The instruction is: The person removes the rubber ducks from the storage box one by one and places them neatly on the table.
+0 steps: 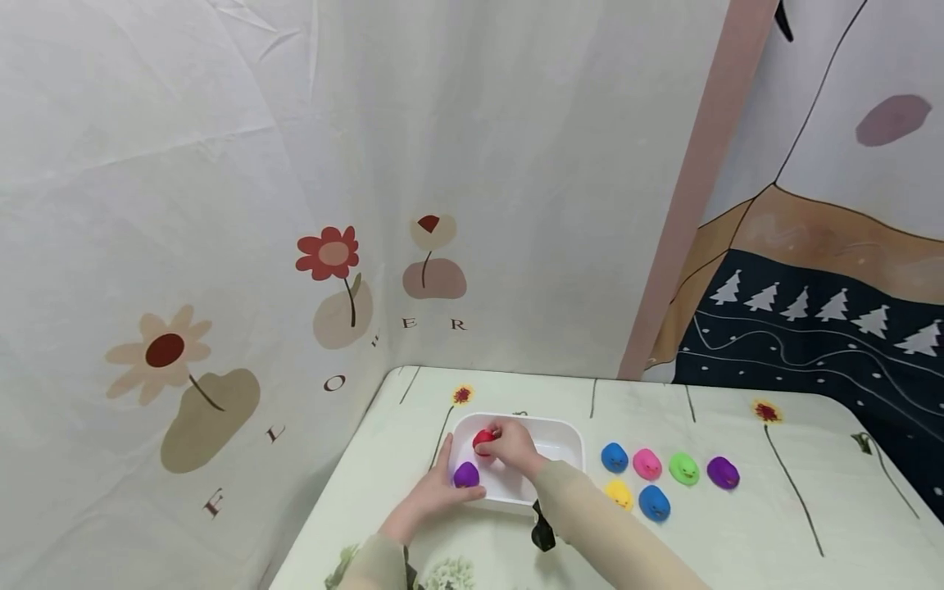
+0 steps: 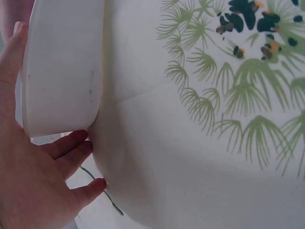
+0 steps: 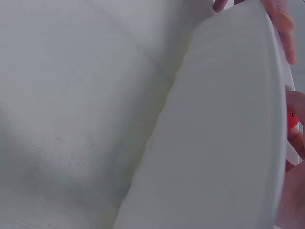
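Note:
A white plastic tray (image 1: 564, 442) stands on the table. My left hand (image 1: 435, 494) rests against its near left corner, thumb along the near rim and fingers spread along the left side. The left wrist view shows this left hand (image 2: 33, 171) against the tray's outer wall (image 2: 64, 71). Over the tray's left part, my right hand (image 1: 514, 447) pinches a red toy duck (image 1: 483, 442) between thumb and fingers. The red duck (image 3: 291, 118) is partly hidden behind the rim in the right wrist view. A purple toy duck (image 1: 466, 475) sits in the tray beside my left hand.
Right of the tray lie several toy ducks: blue (image 1: 614, 458), pink (image 1: 647, 465), green (image 1: 684, 469), purple (image 1: 723, 473), yellow (image 1: 619, 494) and another blue one (image 1: 655, 503). A printed fabric curtain (image 1: 516, 205) hangs behind the flower-patterned table (image 1: 737, 533).

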Action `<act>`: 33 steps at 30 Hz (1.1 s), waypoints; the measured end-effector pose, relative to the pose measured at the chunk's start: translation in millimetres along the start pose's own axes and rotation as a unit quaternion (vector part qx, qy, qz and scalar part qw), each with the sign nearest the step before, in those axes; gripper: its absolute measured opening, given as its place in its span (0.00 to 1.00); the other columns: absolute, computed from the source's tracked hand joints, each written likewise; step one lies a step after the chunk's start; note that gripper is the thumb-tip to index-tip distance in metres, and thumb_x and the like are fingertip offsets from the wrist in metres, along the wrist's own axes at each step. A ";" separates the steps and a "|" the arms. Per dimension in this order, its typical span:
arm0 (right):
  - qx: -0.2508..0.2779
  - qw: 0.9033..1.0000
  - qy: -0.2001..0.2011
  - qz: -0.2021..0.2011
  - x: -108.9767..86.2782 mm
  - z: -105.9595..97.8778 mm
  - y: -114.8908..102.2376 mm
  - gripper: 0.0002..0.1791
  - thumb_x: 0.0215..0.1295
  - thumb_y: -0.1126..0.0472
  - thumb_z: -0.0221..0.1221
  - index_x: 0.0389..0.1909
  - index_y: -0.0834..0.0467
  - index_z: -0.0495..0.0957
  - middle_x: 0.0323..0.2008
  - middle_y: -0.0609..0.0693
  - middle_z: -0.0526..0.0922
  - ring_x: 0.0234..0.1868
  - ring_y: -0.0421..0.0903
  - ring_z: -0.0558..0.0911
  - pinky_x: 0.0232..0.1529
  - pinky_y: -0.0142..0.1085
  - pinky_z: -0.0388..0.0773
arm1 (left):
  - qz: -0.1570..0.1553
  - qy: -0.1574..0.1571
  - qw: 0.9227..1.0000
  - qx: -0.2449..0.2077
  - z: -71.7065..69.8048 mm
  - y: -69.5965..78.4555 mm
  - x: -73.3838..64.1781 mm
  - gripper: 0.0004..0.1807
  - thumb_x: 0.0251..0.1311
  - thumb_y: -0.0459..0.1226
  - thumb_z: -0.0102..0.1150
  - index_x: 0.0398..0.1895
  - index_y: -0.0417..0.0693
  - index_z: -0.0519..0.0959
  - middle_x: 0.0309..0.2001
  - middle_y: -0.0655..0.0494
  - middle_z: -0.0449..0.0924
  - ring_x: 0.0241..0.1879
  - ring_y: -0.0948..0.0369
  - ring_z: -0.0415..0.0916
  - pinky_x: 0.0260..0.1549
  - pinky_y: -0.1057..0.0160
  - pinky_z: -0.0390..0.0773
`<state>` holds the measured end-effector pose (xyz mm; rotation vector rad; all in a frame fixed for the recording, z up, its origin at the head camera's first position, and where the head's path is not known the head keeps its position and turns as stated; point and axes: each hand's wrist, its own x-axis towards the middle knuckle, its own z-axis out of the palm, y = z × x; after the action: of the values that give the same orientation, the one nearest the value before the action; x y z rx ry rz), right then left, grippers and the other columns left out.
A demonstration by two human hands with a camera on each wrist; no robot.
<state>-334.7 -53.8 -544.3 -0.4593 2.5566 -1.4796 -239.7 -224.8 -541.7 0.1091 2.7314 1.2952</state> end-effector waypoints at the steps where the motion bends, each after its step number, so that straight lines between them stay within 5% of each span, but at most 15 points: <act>1: 0.006 1.000 -0.002 0.003 -0.2 -0.8 -0.2 0.14 0.52 0.60 0.72 0.35 0.60 0.78 0.30 0.50 0.78 0.30 0.45 0.76 0.30 0.35 0.76 | -0.001 0.000 1.000 0.000 0.0 -0.7 0.4 0.66 0.49 0.54 0.72 0.76 0.39 0.35 0.64 0.23 0.61 0.61 0.33 0.66 0.58 0.37 0.66; 16: 0.085 0.995 -0.043 -0.008 -3.6 -11.5 -0.2 0.17 0.55 0.64 0.69 0.45 0.63 0.79 0.38 0.54 0.79 0.30 0.45 0.80 0.22 0.36 0.82 | 0.003 -0.002 1.000 0.001 -1.5 1.9 -1.3 0.65 0.50 0.53 0.71 0.76 0.39 0.34 0.63 0.23 0.63 0.60 0.35 0.67 0.57 0.37 0.67; 33: 0.187 0.978 -0.085 0.021 -13.4 -33.5 -1.7 0.19 0.59 0.63 0.67 0.49 0.67 0.79 0.40 0.54 0.83 0.38 0.47 0.83 0.41 0.41 0.83 | -0.014 -0.006 1.000 -0.005 -0.9 5.4 -0.7 0.65 0.50 0.52 0.71 0.76 0.39 0.33 0.66 0.24 0.57 0.63 0.33 0.62 0.59 0.35 0.63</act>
<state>-331.2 -22.6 -526.3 -0.4501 2.0808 -1.7692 -239.0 -222.1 -536.9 0.0789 2.7057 1.2967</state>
